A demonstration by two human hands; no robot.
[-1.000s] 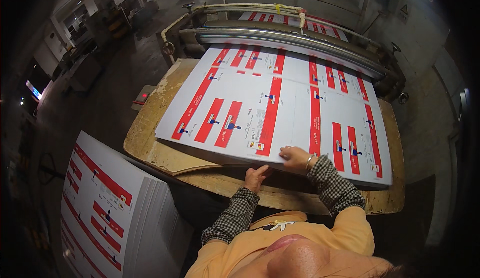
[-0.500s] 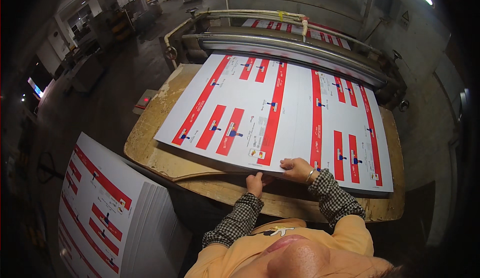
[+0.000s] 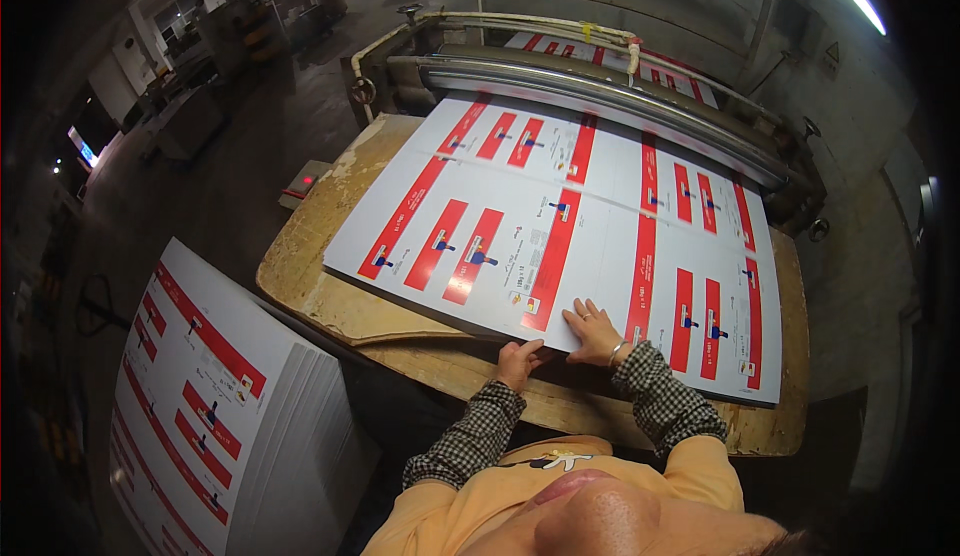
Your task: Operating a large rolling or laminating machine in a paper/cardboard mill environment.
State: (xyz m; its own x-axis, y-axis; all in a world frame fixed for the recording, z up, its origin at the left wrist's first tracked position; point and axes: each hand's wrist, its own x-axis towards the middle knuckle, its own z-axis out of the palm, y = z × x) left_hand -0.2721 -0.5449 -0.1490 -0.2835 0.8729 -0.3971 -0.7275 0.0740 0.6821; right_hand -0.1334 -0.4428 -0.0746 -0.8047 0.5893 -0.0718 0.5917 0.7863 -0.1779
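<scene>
Sheets (image 3: 615,256), printed in red and white, lie stacked on the worn wooden tabletop (image 3: 310,281), with their far part at the metal roller (image 3: 600,116). Half a second ago the right hand (image 3: 595,334) was bunched at the near edge; now it rests flat on the top sheet, fingers spread apart. A seam now crosses the sheets between hands and roller, where the print ran unbroken before. The near edge runs left to right, dropping toward the right, roughly along the line of the roller; the red bands point away from the person toward it. The far end is hidden, so the long axis cannot be told. The left hand (image 3: 518,364) is at the near edge, left of the right hand, its fingers close together; whether they clamp the paper cannot be told. The sheets extend beyond both hands' fingers toward the roller.
</scene>
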